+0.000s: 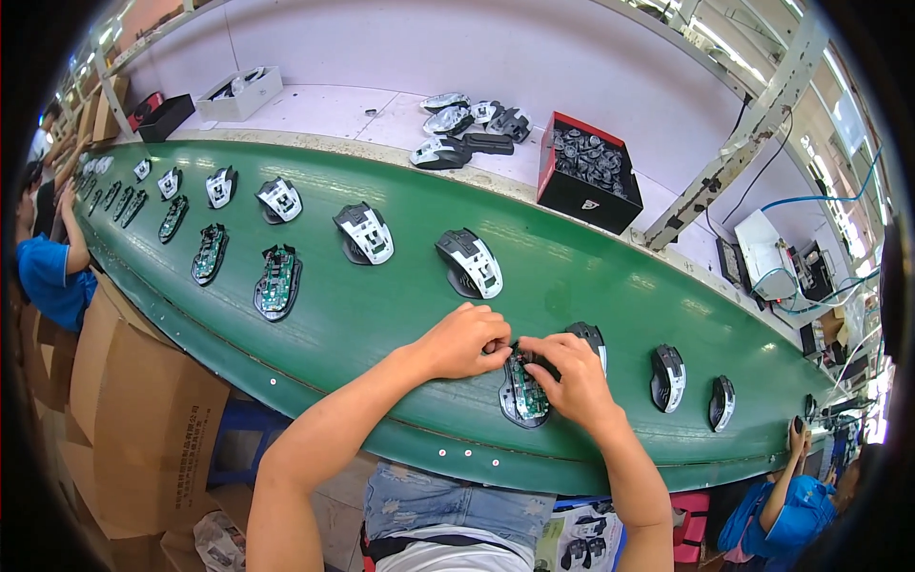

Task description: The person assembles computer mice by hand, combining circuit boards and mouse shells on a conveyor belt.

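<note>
Both my hands work on one open mouse base with a green circuit board (522,396) lying on the green conveyor belt (381,315). My left hand (467,340) pinches at the top of the board with its fingers curled. My right hand (569,378) presses on the board's right side, fingers bent over it. A black-and-white mouse top shell (590,337) lies just behind my right hand.
More mouse shells (470,261) and open bases with green boards (277,280) line the belt to the left. Closed shells (668,377) lie to the right. A red-and-black box of parts (586,172) stands behind the belt. Cardboard boxes (133,400) stand at lower left. Other people sit at both ends.
</note>
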Demonstrator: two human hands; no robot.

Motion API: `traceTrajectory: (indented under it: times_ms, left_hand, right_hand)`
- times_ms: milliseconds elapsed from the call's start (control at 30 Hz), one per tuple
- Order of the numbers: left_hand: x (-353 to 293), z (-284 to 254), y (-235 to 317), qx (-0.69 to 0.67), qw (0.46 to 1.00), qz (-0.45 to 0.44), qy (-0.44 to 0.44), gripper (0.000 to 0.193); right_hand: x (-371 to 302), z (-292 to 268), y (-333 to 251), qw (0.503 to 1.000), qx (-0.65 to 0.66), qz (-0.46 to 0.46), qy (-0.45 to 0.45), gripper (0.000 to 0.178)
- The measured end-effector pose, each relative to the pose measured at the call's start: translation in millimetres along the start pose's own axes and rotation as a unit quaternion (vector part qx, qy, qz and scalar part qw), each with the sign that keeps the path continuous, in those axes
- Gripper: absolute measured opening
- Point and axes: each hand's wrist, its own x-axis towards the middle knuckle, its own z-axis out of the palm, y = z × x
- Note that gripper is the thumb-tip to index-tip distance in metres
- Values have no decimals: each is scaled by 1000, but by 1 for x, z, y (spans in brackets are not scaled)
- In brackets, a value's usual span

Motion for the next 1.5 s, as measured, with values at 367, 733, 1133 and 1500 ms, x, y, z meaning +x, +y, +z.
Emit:
traceTrajectory:
  times_ms: [367,733,1133,1500]
  left_hand:
    - [0,6,-1,-1,1000,19,8,14]
    - [-6,1,4,21,1000,14,-6,15]
    - [-10,-1,16,17,995,79,-54,17]
    - [-24,33,53,113,978,159,-77,40]
  right_hand:
    - [-17,10,0,995,13,49,86,38]
    - [-14,-6,-9,994,-94,-29,49,42]
    - [-64,-20,17,968,-128,192,102,56]
    - [-54,-17,-36,973,-36,191,121,48]
